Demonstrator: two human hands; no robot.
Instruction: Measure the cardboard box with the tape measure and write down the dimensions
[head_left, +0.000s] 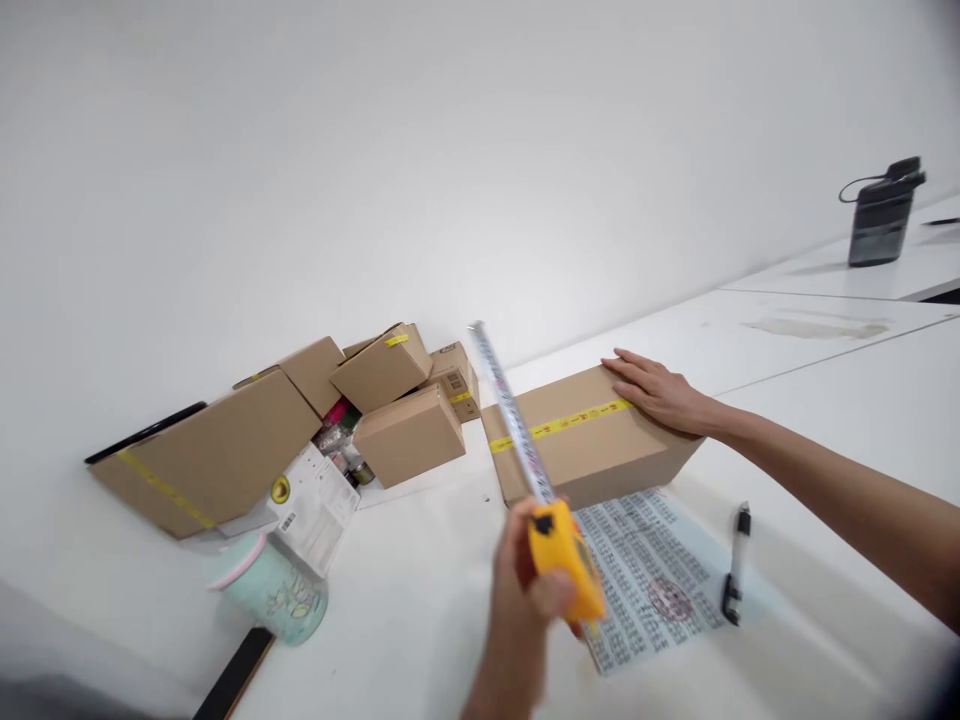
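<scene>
Tape measure [564, 560]: yellow, before the taped cardboard box [611, 465], its blade [516, 425] drawn out — contact with the box unclear.
Left hand [517, 590]: curled around the case, blurred.
Right hand [661, 396]: resting on the box — fingers slightly apart.
White table [420, 610]: printed sheet [630, 570] beside the box, pen [738, 560] at its right.

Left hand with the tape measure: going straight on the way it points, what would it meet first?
Likely the cardboard box under the right hand, around its left end; depth is unclear, though, so the left hand might pass above it.
</scene>
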